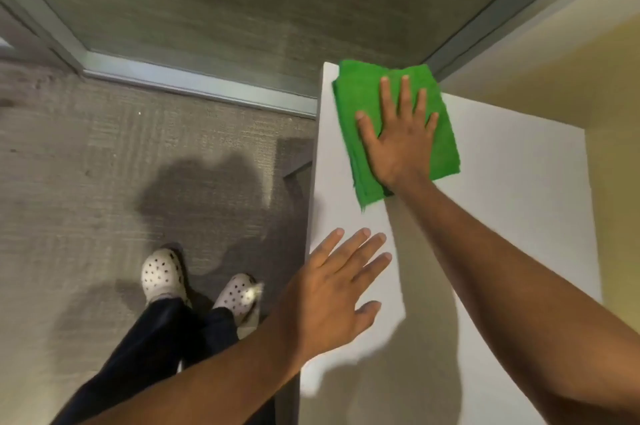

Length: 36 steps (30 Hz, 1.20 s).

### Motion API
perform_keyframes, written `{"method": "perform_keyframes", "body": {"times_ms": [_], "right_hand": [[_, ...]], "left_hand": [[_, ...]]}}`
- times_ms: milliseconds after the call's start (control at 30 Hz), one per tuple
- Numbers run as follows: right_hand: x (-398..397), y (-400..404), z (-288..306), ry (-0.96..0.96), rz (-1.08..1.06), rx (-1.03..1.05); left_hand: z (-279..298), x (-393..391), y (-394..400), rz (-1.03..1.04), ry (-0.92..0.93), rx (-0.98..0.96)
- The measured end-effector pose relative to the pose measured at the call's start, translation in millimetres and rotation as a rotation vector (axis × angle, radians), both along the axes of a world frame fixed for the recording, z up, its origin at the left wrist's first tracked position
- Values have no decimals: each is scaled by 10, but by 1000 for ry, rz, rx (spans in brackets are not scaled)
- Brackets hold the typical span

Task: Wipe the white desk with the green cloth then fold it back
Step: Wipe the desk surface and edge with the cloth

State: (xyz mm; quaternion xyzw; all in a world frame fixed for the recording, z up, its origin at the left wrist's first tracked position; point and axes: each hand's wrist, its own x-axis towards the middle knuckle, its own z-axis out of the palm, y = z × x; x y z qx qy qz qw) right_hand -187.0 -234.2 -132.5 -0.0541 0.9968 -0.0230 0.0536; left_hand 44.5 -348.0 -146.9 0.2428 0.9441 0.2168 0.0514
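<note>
The green cloth (pixel 360 102), folded into a thick pad, lies on the far left corner of the white desk (pixel 519 182). My right hand (pixel 398 140) presses flat on top of the cloth, fingers spread and pointing away from me. My left hand (pixel 332 289) hovers over the desk's left edge nearer to me, fingers apart and holding nothing. The part of the cloth under my right palm is hidden.
The desk's left edge (pixel 310 234) drops to grey carpet (pixel 104 165), where my feet in white perforated clogs (pixel 162 272) stand. A glass wall with a metal frame (pixel 194 81) runs along the far side. A cream wall (pixel 613 147) borders the desk on the right.
</note>
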Motion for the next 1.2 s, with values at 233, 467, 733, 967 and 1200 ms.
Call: {"method": "perform_keyframes", "body": {"times_ms": [233,467,733,967,1200], "right_hand": [[-19,151,50,-60,679,32],[390,-593,-125,186,257,-133],[-88,658,-195,242,110,-133],[-277,711,-11,29,-372,-178],[141,-204,-47,89,74,-112]], "left_hand": [[63,-26,8,-17,-33,7],[70,-31,-3,-52,15,-90],[65,-21,5,-40,79,-73],[39,5,9,-28,61,-98],[39,-17,6,-47,72,-93]]}}
